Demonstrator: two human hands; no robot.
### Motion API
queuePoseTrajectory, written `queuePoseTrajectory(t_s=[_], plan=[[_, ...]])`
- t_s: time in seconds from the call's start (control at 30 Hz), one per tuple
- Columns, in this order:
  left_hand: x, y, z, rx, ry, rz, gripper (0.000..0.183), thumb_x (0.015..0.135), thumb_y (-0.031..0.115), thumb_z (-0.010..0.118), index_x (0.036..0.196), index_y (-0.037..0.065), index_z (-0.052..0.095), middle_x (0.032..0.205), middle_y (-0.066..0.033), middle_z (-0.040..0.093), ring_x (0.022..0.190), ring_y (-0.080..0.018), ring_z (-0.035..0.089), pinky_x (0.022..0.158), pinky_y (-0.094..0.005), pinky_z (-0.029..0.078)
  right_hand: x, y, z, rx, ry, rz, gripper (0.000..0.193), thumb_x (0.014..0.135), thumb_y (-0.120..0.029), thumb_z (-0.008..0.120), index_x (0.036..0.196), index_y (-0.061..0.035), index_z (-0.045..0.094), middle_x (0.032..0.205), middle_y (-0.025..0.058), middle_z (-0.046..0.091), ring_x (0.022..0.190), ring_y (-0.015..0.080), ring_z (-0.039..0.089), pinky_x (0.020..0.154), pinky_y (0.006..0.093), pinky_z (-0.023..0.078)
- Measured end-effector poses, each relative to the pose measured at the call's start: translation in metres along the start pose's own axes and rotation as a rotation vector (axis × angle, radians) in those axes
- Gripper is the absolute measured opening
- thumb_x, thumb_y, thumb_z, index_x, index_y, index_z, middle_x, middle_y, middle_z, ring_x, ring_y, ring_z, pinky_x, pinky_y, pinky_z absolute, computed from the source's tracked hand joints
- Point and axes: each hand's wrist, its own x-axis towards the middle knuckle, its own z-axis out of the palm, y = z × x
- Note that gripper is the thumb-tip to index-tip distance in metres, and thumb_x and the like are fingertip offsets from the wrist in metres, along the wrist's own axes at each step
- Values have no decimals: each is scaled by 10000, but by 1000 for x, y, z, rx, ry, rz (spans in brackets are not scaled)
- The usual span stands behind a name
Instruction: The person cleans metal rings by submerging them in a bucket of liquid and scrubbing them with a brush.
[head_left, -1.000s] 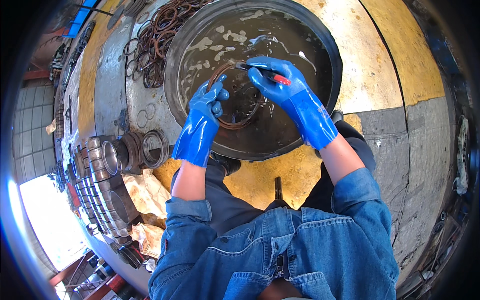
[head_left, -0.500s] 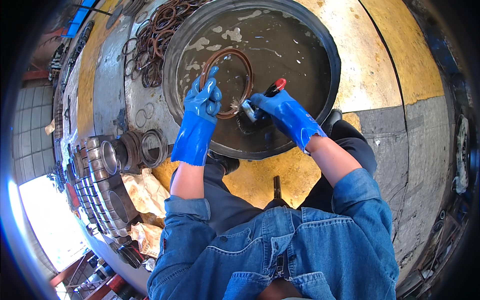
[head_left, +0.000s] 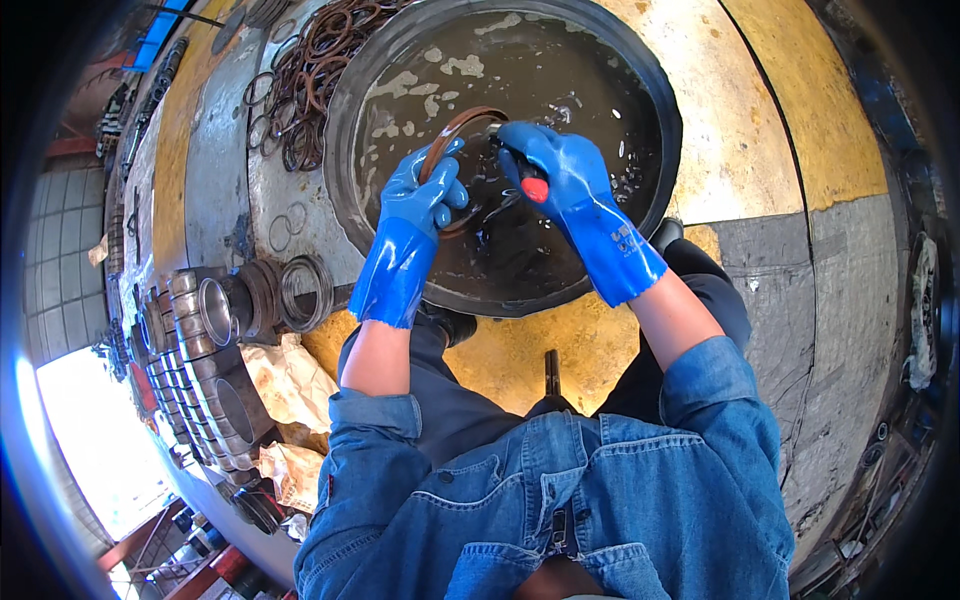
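Note:
Both my hands wear wet blue rubber gloves above a round dark tub [head_left: 340, 175] of murky water. My left hand [head_left: 415, 195] is closed on the left side of a reddish-brown ring [head_left: 456, 125], which stands tilted over the water. In my right hand [head_left: 565, 175] is a brush [head_left: 535, 188] with a black handle and a red end, the red end pointing toward me. That hand is at the ring's far right side. My fingers hide the brush's bristles, so I cannot tell exactly where they touch the ring.
Many similar brown rings [head_left: 305, 85] lie heaped left of the tub. Thin rings [head_left: 287, 228] lie on the floor nearby. Stacked metal cylinders and rings [head_left: 235, 400] stand at lower left beside crumpled brown paper [head_left: 290, 380]. My legs flank the tub's near side.
My right hand has moved up and turned, swinging the brush's red end from far to near. The ring has tilted to a narrower angle in my left hand.

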Motion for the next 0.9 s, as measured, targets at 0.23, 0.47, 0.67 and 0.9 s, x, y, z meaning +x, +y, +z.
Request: queuePoseTrajectory(t_s=[0.23, 0.47, 0.67, 0.9], plan=[[-6, 2, 5, -22, -28, 52, 364, 1001, 174, 692, 1340, 43, 672, 695, -18, 658, 470, -43, 479, 430, -187, 335, -2, 12, 10, 270, -259, 764, 202, 888, -259, 718, 990, -99, 789, 899, 93, 766, 787, 240, 724, 759, 350, 570], [-3, 1, 5, -60, -22, 113, 374, 1007, 161, 672, 1347, 6, 656, 705, -31, 661, 487, -54, 499, 453, -194, 353, -28, 11, 32, 963, -315, 1005, 256, 899, -244, 755, 1016, -20, 795, 855, 67, 761, 733, 156, 692, 679, 287, 537], [10, -2, -26, -221, 154, 173, 425, 1035, 200, 622, 1410, 1, 597, 778, -34, 695, 566, -84, 547, 518, -221, 409, -6, 13, 1, 450, -334, 817, 281, 913, -294, 756, 973, -20, 778, 852, 59, 759, 777, 149, 703, 757, 298, 552], [30, -32, -46, -943, -216, 55, 429, 1068, 306, 582, 1473, 165, 571, 777, 83, 587, 556, -60, 352, 545, -266, 307, -6, 11, -6, 755, -352, 766, 407, 929, -420, 755, 1012, -24, 794, 859, 66, 761, 773, 117, 656, 765, 303, 533]])
